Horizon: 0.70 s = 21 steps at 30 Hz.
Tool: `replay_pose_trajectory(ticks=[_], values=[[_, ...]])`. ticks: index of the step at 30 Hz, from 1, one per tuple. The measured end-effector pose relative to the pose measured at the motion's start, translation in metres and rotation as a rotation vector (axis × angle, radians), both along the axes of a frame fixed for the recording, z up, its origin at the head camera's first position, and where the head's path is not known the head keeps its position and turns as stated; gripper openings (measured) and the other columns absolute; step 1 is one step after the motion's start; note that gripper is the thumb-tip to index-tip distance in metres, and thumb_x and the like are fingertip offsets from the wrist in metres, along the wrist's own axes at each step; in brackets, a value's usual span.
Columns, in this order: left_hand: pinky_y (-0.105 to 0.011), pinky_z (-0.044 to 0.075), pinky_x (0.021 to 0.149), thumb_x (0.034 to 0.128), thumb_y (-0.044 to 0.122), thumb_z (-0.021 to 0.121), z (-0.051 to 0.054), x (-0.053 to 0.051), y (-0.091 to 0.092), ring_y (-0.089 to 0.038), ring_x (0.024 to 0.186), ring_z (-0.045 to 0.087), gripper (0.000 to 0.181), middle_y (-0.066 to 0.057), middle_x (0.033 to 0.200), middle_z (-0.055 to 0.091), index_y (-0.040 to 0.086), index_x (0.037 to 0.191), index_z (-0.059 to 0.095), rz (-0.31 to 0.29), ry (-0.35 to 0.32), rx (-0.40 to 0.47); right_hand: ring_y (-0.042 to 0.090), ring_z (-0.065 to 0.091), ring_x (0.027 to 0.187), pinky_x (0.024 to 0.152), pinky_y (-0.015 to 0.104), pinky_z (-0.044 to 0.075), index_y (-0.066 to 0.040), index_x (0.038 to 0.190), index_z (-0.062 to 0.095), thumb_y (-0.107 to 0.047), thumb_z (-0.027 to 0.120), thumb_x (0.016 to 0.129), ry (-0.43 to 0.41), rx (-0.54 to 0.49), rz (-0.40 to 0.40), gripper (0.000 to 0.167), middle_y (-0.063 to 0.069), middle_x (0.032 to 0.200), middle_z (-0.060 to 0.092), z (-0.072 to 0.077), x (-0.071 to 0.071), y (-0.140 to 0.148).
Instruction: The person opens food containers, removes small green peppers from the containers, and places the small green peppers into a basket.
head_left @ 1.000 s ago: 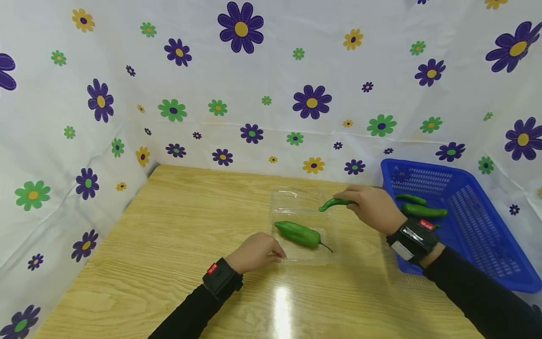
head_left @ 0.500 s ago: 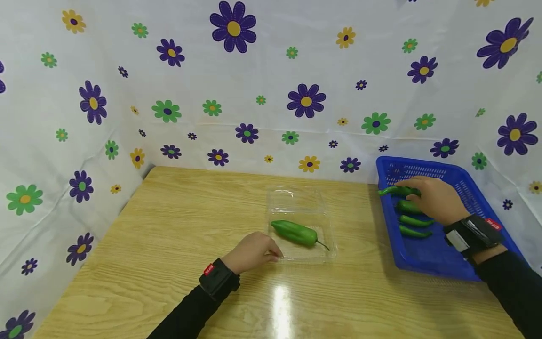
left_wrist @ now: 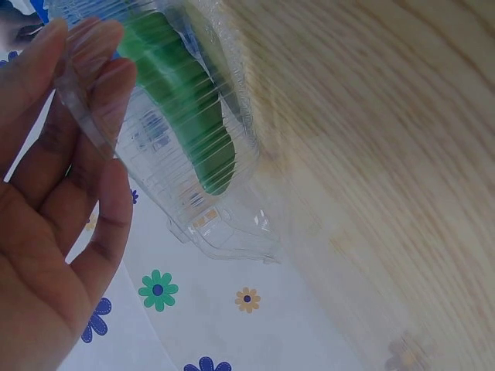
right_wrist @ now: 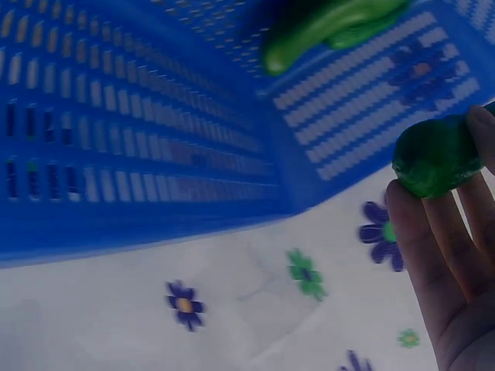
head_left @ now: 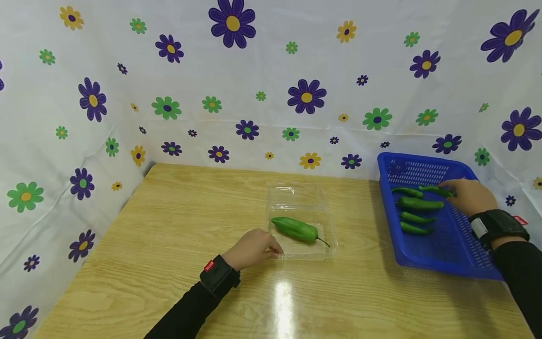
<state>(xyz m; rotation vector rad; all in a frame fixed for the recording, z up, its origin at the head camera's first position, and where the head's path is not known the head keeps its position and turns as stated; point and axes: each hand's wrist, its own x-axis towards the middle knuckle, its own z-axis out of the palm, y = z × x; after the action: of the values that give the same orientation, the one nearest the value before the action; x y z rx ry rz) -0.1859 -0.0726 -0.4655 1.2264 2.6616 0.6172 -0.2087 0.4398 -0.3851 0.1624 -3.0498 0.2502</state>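
Note:
My left hand (head_left: 252, 248) pinches the near left edge of a clear plastic clamshell box (head_left: 305, 254), whose lid lies folded back on the far side. Inside the box is one large green pepper (head_left: 295, 229), its thin stem toward the right. In the left wrist view, thumb and fingers grip the rim of the clear box (left_wrist: 224, 243). Over the blue basket (head_left: 427, 266) my right hand (head_left: 472, 197) holds a thin green chili pepper (head_left: 437, 190) between thumb and fingers. The right wrist view shows that chili pepper (right_wrist: 437, 157) end-on, in the fingers.
Several green peppers (head_left: 421, 204) lie along the basket's left side, one thicker than the others. The basket stands at the right of the wooden table (head_left: 190, 212). A flowered white cloth (head_left: 190, 80) hangs behind and to the left.
My right hand has carried the chili pepper from above the box rightward to the basket, moving farther over it. My left hand has stayed on the box edge.

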Motion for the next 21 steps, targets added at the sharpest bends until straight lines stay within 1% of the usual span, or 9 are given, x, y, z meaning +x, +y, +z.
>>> replay_pose_trajectory(ticks=[5, 8, 10, 12, 14, 15, 17, 20, 21], values=[[-0.019, 0.052, 0.071, 0.083, 0.018, 0.07, 0.001, 0.0, 0.0, -0.008, 0.081, 0.067, 0.012, 0.004, 0.089, 0.074, 0.015, 0.093, 0.077, -0.004, 0.002, -0.001, 0.049, 0.06, 0.082, 0.067, 0.056, 0.05, 0.014, 0.109, 0.06, -0.002, 0.062, 0.08, -0.076, -0.005, -0.083, 0.033, 0.037, 0.098, 0.061, -0.008, -0.006, 0.02], [-0.019, 0.052, 0.071, 0.0829, 0.018, 0.07, 0.002, 0.0, 0.0, -0.009, 0.08, 0.067, 0.012, 0.004, 0.089, 0.074, 0.015, 0.093, 0.077, -0.007, 0.0, 0.007, 0.052, 0.058, 0.086, 0.07, 0.058, 0.048, 0.019, 0.108, 0.057, -0.004, 0.064, 0.079, -0.098, -0.015, -0.143, 0.038, 0.039, 0.102, 0.059, -0.01, -0.007, 0.026], [-0.018, 0.052, 0.071, 0.0829, 0.018, 0.07, 0.002, 0.0, 0.0, -0.008, 0.08, 0.067, 0.012, 0.004, 0.088, 0.074, 0.015, 0.093, 0.077, -0.009, -0.001, 0.009, 0.053, 0.057, 0.084, 0.068, 0.057, 0.048, 0.021, 0.105, 0.057, -0.005, 0.066, 0.077, -0.097, -0.019, -0.186, 0.039, 0.04, 0.1, 0.059, -0.012, -0.008, 0.029], [-0.018, 0.052, 0.071, 0.0828, 0.018, 0.071, 0.002, 0.0, 0.001, -0.008, 0.08, 0.067, 0.012, 0.004, 0.088, 0.074, 0.015, 0.093, 0.077, -0.009, -0.003, 0.01, 0.047, 0.058, 0.069, 0.058, 0.05, 0.048, 0.02, 0.086, 0.061, -0.005, 0.064, 0.076, -0.083, -0.034, -0.233, 0.027, 0.035, 0.079, 0.061, -0.017, -0.008, 0.032], [-0.018, 0.052, 0.072, 0.0827, 0.018, 0.071, 0.002, 0.0, 0.001, -0.008, 0.081, 0.067, 0.013, 0.004, 0.089, 0.074, 0.015, 0.093, 0.077, -0.01, -0.008, 0.007, 0.036, 0.054, 0.055, 0.049, 0.04, 0.042, 0.013, 0.068, 0.059, -0.004, 0.064, 0.076, -0.085, -0.059, -0.276, 0.019, 0.023, 0.061, 0.057, -0.023, -0.007, 0.035], [-0.018, 0.052, 0.072, 0.0827, 0.018, 0.071, 0.001, 0.0, 0.002, -0.008, 0.081, 0.067, 0.013, 0.004, 0.089, 0.074, 0.015, 0.094, 0.077, -0.009, -0.013, 0.004, 0.03, 0.051, 0.051, 0.047, 0.036, 0.039, 0.008, 0.061, 0.054, -0.003, 0.063, 0.075, -0.09, -0.068, -0.295, 0.02, 0.016, 0.055, 0.053, -0.026, -0.007, 0.036], [-0.019, 0.052, 0.073, 0.0828, 0.018, 0.071, 0.001, 0.001, 0.002, -0.008, 0.082, 0.067, 0.013, 0.004, 0.089, 0.074, 0.015, 0.094, 0.077, -0.005, -0.025, -0.002, 0.024, 0.045, 0.049, 0.046, 0.033, 0.033, 0.001, 0.053, 0.049, -0.001, 0.061, 0.073, -0.11, -0.079, -0.325, 0.024, 0.007, 0.051, 0.045, -0.032, -0.007, 0.038], [-0.019, 0.052, 0.073, 0.0829, 0.018, 0.071, 0.001, 0.003, 0.002, -0.008, 0.082, 0.067, 0.013, 0.004, 0.089, 0.074, 0.015, 0.094, 0.077, 0.003, -0.038, -0.011, 0.032, 0.051, 0.052, 0.047, 0.04, 0.041, 0.011, 0.06, 0.056, -0.002, 0.064, 0.072, -0.139, -0.075, -0.365, 0.019, 0.019, 0.055, 0.053, -0.041, -0.007, 0.042], [-0.019, 0.052, 0.073, 0.0829, 0.018, 0.071, 0.0, 0.003, 0.003, -0.008, 0.082, 0.067, 0.013, 0.004, 0.089, 0.074, 0.015, 0.094, 0.077, 0.004, -0.039, -0.012, 0.037, 0.054, 0.056, 0.049, 0.044, 0.044, 0.015, 0.066, 0.058, -0.003, 0.065, 0.072, -0.15, -0.071, -0.381, 0.02, 0.026, 0.06, 0.056, -0.044, -0.007, 0.043]])
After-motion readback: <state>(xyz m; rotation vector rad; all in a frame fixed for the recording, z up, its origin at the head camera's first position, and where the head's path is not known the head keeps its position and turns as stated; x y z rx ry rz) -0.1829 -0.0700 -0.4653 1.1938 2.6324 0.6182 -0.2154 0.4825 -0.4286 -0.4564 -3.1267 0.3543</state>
